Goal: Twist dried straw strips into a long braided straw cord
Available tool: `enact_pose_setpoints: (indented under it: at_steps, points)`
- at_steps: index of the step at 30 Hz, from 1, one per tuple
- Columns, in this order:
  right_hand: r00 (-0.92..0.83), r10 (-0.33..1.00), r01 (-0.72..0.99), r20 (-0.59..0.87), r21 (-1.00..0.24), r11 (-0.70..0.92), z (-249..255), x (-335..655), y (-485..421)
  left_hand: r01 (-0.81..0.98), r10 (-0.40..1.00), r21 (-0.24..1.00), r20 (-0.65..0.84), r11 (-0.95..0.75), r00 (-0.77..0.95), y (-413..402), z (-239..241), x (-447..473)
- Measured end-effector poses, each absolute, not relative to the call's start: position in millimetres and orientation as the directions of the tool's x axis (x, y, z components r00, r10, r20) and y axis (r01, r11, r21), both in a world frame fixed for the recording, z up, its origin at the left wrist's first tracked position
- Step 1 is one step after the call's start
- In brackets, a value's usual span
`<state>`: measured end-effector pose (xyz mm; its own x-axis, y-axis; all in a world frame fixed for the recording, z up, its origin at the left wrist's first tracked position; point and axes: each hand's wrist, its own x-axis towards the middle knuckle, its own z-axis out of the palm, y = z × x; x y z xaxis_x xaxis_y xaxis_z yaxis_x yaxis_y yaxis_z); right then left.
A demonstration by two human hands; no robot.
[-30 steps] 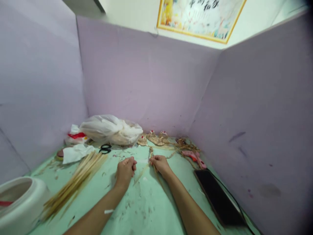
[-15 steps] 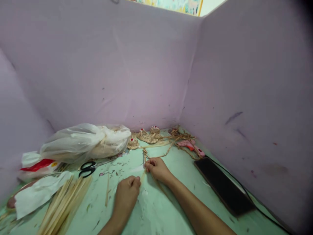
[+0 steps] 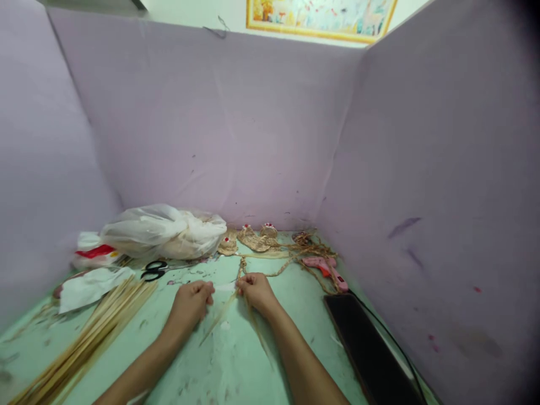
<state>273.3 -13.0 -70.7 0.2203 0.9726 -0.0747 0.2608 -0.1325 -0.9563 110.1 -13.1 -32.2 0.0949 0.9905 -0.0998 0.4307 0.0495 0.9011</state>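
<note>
My right hand pinches a thin straw braid on the green table. The braid's knotted end lies beyond the fingertips. Two loose straw strands spread toward me from beneath that hand, one slanting left and one right. Left of it, apart from the strands, my left hand has its fingers curled closed; whether anything is inside them is hidden. A longer stretch of braided cord curves away to the right behind my right hand.
Long straw strips lie at left, near black-handled scissors and a white cloth. Behind are a plastic bag and woven pieces with red beads. A pink glue gun and a dark flat slab sit at right.
My left hand has moved left, away from the strand near its fingertips. My right hand still pinches the braid. The view has tilted up and shifted.
</note>
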Motion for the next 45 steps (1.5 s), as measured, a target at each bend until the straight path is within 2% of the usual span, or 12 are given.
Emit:
enact_pose_setpoints:
  at_steps: [2,4,7,10,14,18,24,28,33,37,41,45]
  points:
    - [0.196,0.973,0.232,-0.126,-0.958,-0.171,-64.3,274.0,-15.3,0.399,0.994,0.916,-0.084,0.051,0.065,-7.1,-11.8,114.0]
    - [0.161,0.972,0.185,-0.170,-0.963,-0.198,-57.4,274.5,-18.7,0.279,0.980,0.944,-0.192,0.174,0.041,-3.0,4.6,123.6]
    - [0.125,0.976,0.088,-0.180,-0.977,-0.192,-50.9,274.9,-22.8,0.195,0.907,0.915,-0.385,0.352,0.169,0.5,11.7,142.3]
    - [0.122,0.979,0.038,-0.163,-0.985,-0.169,-51.0,274.4,-23.8,0.199,0.826,0.878,-0.477,0.435,0.301,5.4,1.1,153.6]
    - [0.103,0.984,0.049,-0.148,-0.987,-0.154,-53.5,273.0,-23.1,0.225,0.711,0.868,-0.492,0.443,0.502,14.6,-15.1,154.3]
    - [0.089,0.988,0.062,-0.125,-0.989,-0.131,-52.1,273.7,-25.5,0.295,0.685,0.859,-0.512,0.419,0.517,16.8,-20.7,153.4]
    - [0.051,0.995,0.158,-0.085,-0.983,-0.092,-55.6,274.8,-26.3,0.442,0.833,0.874,-0.391,0.202,0.393,11.2,-26.2,157.0]
    - [0.140,0.990,0.207,0.030,-0.978,0.001,-67.5,272.9,-21.7,0.489,0.867,0.859,-0.353,0.152,0.352,11.6,-29.5,159.7]
    - [0.169,0.978,0.402,0.119,-0.915,0.041,-76.1,272.5,-20.0,0.575,0.899,0.812,-0.322,0.101,0.296,17.4,-37.8,159.3]
    - [0.181,0.974,0.609,0.137,-0.793,-0.002,-64.0,272.6,-25.4,0.517,0.943,0.856,-0.155,-0.021,0.294,25.6,-51.6,158.7]
    - [0.188,0.967,0.814,0.173,-0.578,-0.055,-41.4,269.5,-33.9,0.553,0.947,0.823,-0.066,-0.127,0.315,26.9,-55.0,158.9]
    - [0.272,0.950,0.888,0.154,-0.420,-0.186,-25.1,265.7,-38.8,0.595,0.943,0.771,0.022,-0.227,0.332,19.1,-45.7,160.4]
